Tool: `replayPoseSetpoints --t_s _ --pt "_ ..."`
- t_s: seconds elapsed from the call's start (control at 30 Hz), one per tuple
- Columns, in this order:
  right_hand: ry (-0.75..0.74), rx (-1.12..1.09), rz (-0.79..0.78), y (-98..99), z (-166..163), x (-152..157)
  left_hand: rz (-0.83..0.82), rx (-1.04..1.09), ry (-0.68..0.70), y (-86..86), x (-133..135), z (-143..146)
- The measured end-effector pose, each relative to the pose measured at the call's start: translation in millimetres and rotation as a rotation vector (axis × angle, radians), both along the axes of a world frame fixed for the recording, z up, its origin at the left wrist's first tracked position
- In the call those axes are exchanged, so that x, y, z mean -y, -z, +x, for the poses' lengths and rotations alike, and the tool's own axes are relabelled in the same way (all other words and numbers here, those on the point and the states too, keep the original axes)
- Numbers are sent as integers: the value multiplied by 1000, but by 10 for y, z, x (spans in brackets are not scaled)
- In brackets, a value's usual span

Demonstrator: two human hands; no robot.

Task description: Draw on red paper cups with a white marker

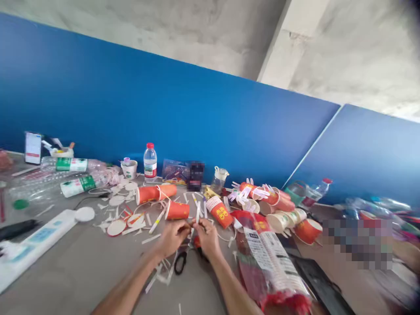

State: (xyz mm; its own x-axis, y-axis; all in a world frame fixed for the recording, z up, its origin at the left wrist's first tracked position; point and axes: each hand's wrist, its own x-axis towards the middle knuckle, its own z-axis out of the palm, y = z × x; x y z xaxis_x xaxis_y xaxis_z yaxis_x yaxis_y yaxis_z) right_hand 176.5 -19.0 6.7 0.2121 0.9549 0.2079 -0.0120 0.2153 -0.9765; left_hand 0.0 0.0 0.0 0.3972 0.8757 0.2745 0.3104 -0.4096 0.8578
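Observation:
Close together over the middle of the table, my left hand (pixel 174 237) and my right hand (pixel 208 236) meet at the fingertips. Between them a narrow white paper strip (pixel 198 212) stands upright, its lower end pinched in the fingers of both hands. Just below lies a pair of scissors (pixel 180 262) with black handles, partly hidden by my right hand. An orange-red paper cup (pixel 177 210) rests on its side beyond my left hand. Past my right hand is a tilted stack of red paper cups (pixel 220 212) with white rims.
A plastic sleeve of paper cups (pixel 274 258) lies at right. White paper discs (pixel 117 227) and scraps cover the left middle. A power strip (pixel 39 245) and plastic bottles (pixel 78 186) lie farther left. An upright water bottle (pixel 150 162) stands before the blue partition (pixel 197 113).

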Motion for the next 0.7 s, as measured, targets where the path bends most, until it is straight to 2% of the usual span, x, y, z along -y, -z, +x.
replayPoseSetpoints --t_s 0.13,0.4,0.7 --pt "10 -50 -26 23 31 5 -17 15 12 14 17 25" --pt "-44 -325 -108 36 -18 -33 -80 42 -83 41 -35 -46" --pt "-218 -528 -124 -48 41 26 -43 28 -74 22 -15 -33"
